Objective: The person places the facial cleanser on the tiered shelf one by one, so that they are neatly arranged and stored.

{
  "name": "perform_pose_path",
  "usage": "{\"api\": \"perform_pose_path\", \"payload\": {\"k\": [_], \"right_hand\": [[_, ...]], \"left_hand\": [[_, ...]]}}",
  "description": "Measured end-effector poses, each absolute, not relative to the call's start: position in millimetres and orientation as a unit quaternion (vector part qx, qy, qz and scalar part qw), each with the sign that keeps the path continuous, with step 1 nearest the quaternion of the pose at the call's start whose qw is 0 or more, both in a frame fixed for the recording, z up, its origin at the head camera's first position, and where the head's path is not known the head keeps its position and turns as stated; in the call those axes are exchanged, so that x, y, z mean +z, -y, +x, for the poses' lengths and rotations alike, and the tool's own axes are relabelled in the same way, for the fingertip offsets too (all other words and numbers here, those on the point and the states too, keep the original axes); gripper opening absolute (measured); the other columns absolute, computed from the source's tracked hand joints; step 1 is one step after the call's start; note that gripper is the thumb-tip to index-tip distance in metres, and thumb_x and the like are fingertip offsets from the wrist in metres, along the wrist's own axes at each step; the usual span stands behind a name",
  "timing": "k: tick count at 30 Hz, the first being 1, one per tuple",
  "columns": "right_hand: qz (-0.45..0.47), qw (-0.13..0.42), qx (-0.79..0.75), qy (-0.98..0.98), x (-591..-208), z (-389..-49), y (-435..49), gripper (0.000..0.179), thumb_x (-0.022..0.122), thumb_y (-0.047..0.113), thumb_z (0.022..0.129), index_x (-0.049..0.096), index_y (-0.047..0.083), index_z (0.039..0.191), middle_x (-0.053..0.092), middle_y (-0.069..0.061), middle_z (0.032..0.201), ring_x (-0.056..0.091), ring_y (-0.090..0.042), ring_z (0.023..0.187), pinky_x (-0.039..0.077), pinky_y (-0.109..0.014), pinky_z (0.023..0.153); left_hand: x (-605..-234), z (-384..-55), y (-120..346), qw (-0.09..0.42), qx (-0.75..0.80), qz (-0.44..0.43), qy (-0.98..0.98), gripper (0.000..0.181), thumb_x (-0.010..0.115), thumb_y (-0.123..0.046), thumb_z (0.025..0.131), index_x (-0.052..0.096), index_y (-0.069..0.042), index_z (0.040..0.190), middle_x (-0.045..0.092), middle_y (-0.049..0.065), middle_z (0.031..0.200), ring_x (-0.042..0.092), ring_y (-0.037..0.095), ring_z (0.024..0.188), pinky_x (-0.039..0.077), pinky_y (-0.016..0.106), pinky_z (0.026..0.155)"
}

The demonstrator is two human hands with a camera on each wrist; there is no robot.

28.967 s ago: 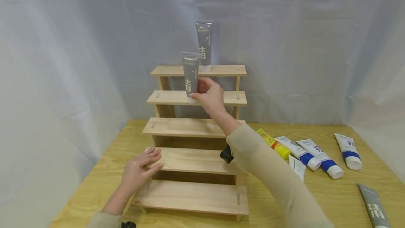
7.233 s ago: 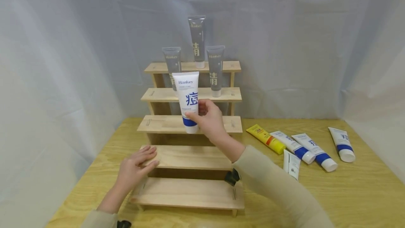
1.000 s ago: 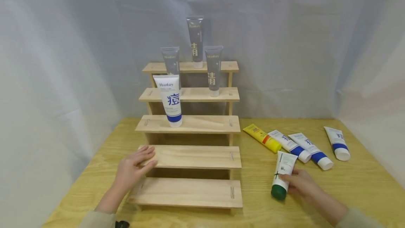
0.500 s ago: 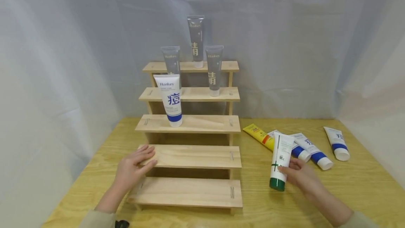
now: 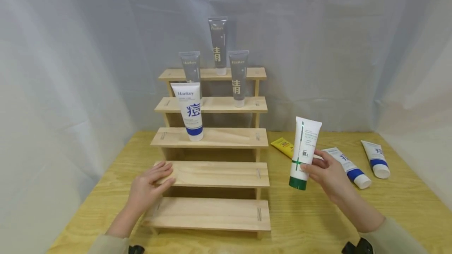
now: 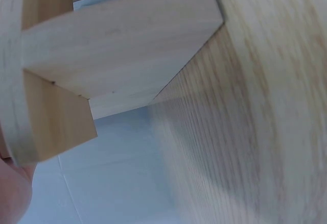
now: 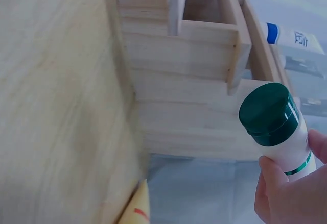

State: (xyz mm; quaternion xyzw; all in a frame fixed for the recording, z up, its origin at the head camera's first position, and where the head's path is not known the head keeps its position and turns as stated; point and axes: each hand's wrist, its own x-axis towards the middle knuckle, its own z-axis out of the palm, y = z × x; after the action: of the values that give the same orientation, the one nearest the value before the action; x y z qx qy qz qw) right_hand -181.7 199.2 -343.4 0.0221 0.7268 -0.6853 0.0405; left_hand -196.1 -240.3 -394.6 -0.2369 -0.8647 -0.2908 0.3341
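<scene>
The right hand [image 5: 326,173] has hold of a white plastic tube with a dark green cap and green print [image 5: 305,153]. Its thumb lies on the front of the tube and the fingers are curled behind, so the grip is closed around the lower part. This tube is lifted above the worktop [image 5: 296,222], a little tilted, with its cap downward. The left hand [image 5: 150,185] grips nothing that I can see; its fingers are extended and relaxed, and they rest on the left end of the second-lowest shelf of a stepped stand of pale wood with five shelves [image 5: 215,174]. The stand is between the two hands and reaches farther away than both.

Beyond the left hand, on the middle shelf, stands a white tube with blue letters and blue band [image 5: 190,109]. It partly covers a translucent grey tube with white cap [image 5: 191,66] on the next shelf up. A second grey tube [image 5: 238,77] stands on that same shelf, nearer to the right hand's side, and a third grey tube [image 5: 218,42] on the top shelf.

Just behind the right hand's tube lies a yellow tube [image 5: 282,146], partly hidden. To the right of this hand, two white-and-blue tubes [image 5: 376,158] lie apart on the worktop.
</scene>
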Motion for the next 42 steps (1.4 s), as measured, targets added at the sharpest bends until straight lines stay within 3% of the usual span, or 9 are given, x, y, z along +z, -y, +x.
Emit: {"api": "perform_pose_path", "payload": {"k": [6, 13, 19, 30, 42], "right_hand": [[-0.018, 0.013, -0.691, -0.723, -324.2, -189.7, -184.0, 0.074, 0.066, 0.016, 0.081, 0.021, 0.004, 0.138, 0.038, -0.020, 0.127, 0.047, -0.019, 0.105, 0.045, -0.028, 0.086], [-0.042, -0.018, -0.694, -0.719, -301.6, -202.9, -160.1, 0.066, 0.064, 0.006, 0.081, 0.028, 0.006, 0.136, 0.039, -0.019, 0.130, 0.043, -0.029, 0.114, 0.036, -0.041, 0.096], [-0.085, -0.049, -0.701, -0.707, -288.4, -216.2, -135.2, 0.062, 0.061, -0.004, 0.079, 0.032, 0.002, 0.133, 0.043, -0.019, 0.127, 0.045, -0.029, 0.112, 0.039, -0.040, 0.094], [-0.113, -0.049, -0.739, -0.663, -280.8, -236.9, -96.8, 0.062, 0.062, -0.012, 0.075, 0.037, 0.000, 0.130, 0.046, -0.018, 0.123, 0.047, -0.027, 0.110, 0.041, -0.036, 0.092], [-0.126, -0.080, -0.729, -0.668, -282.4, -253.7, -76.0, 0.060, 0.065, -0.013, 0.071, 0.043, 0.001, 0.125, 0.052, -0.018, 0.116, 0.052, -0.026, 0.103, 0.043, -0.030, 0.090]], "left_hand": [[-394.4, -196.0, 240.6, 0.332, -0.291, -0.236, 0.866, 0.030, 0.078, -0.010, 0.062, 0.069, 0.001, 0.089, 0.064, 0.011, 0.101, 0.056, 0.032, 0.098, 0.027, 0.007, 0.093], [-395.2, -196.3, 240.8, 0.328, -0.291, -0.234, 0.868, 0.030, 0.078, -0.011, 0.063, 0.069, 0.000, 0.089, 0.063, 0.010, 0.102, 0.056, 0.031, 0.099, 0.027, 0.007, 0.093], [-394.3, -197.0, 240.8, 0.332, -0.290, -0.237, 0.866, 0.030, 0.078, -0.010, 0.062, 0.069, 0.000, 0.089, 0.064, 0.010, 0.102, 0.057, 0.032, 0.098, 0.028, 0.007, 0.093], [-396.3, -197.3, 241.7, 0.332, -0.289, -0.239, 0.866, 0.030, 0.078, -0.011, 0.063, 0.069, 0.000, 0.088, 0.064, 0.010, 0.101, 0.057, 0.031, 0.099, 0.028, 0.007, 0.093], [-394.9, -196.4, 241.2, 0.334, -0.291, -0.247, 0.862, 0.030, 0.078, -0.009, 0.062, 0.069, 0.001, 0.088, 0.064, 0.011, 0.101, 0.057, 0.032, 0.098, 0.029, 0.008, 0.093]]}}
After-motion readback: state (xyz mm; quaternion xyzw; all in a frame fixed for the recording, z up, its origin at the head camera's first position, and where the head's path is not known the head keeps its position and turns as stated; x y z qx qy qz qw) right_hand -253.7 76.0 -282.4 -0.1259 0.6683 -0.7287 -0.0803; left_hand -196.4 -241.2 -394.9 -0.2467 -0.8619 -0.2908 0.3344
